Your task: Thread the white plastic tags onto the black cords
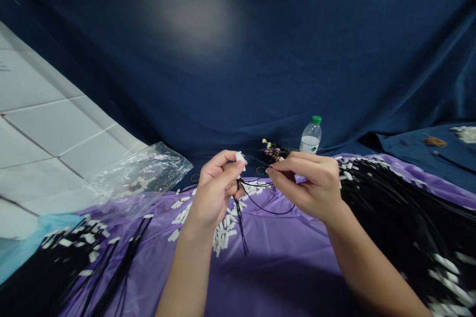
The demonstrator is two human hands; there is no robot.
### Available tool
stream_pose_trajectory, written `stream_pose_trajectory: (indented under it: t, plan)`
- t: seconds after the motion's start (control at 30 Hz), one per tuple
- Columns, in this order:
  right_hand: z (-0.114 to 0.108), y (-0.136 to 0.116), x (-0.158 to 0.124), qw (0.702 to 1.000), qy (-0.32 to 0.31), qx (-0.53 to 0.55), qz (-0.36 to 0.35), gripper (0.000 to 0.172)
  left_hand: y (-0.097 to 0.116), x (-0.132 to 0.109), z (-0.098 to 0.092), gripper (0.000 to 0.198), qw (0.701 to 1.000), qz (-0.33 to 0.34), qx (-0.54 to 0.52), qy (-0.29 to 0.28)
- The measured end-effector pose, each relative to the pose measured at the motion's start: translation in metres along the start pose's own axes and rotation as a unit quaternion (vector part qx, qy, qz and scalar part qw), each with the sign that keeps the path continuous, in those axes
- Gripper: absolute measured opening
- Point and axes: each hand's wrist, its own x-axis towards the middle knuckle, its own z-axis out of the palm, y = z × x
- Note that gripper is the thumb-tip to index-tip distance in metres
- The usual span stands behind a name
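My left hand [217,183] is closed, pinching a small white piece [240,159] between thumb and fingertips. Several thin black cords [240,223] hang down below that hand. To its right, my right hand [308,178] is closed in a pinch on a thin dark cord, whose fine end reaches toward the white piece. One black cord loops down between the two hands. Whether the fine end touches the white piece, I cannot tell. Beneath my left hand many loose white pieces [223,235] lie scattered on a purple cloth [275,257].
Black cords with white ends are piled at the right [386,213] and at the left [40,267]. A clear plastic bag [145,168] lies at the back left. Behind my right hand stands a green-capped bottle [311,136], near small flowers [273,149]. A dark blue curtain [238,59] hangs behind.
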Motion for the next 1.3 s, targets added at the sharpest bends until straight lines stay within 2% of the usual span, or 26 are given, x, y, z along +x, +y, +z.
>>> stream_pose_trajectory:
  t: [0.17, 0.27, 0.37, 0.47, 0.57, 0.73, 0.93, 1.13, 1.3]
  plan:
    - [-0.007, 0.001, 0.001, 0.997, -0.038, 0.023, 0.056, 0.01, 0.001, 0.001, -0.003, 0.012, 0.999, 0.019, 0.029, 0.002]
    - [-0.009, 0.001, 0.0, 0.996, -0.037, 0.042, 0.072, 0.009, 0.0, 0.001, -0.004, 0.011, 0.998, 0.024, 0.055, -0.005]
    - [-0.009, 0.0, -0.002, 0.992, -0.033, 0.064, 0.106, 0.012, 0.0, 0.0, -0.004, 0.011, 0.998, 0.021, 0.064, -0.02]
    - [-0.009, -0.003, -0.001, 0.983, -0.054, 0.084, 0.157, 0.018, 0.0, 0.0, -0.004, 0.01, 0.997, 0.023, 0.063, -0.028]
    - [-0.01, -0.004, 0.001, 0.977, -0.074, 0.094, 0.177, 0.019, 0.0, -0.001, -0.004, 0.01, 0.998, 0.025, 0.062, -0.02]
    - [-0.012, -0.003, 0.001, 0.979, -0.085, 0.088, 0.163, 0.02, -0.001, -0.001, -0.004, 0.009, 0.997, 0.031, 0.075, -0.02]
    - [-0.014, -0.008, -0.001, 0.997, -0.063, 0.015, 0.041, 0.013, -0.003, -0.002, -0.008, 0.009, 0.985, 0.064, 0.151, -0.048]
    - [-0.015, -0.01, -0.003, 0.993, -0.096, -0.06, 0.033, 0.011, 0.001, -0.001, -0.01, 0.009, 0.993, 0.021, 0.092, -0.067]
    - [-0.008, -0.006, -0.005, 0.99, -0.039, -0.137, -0.004, 0.003, 0.0, -0.003, -0.009, 0.009, 0.99, 0.022, 0.111, -0.081]
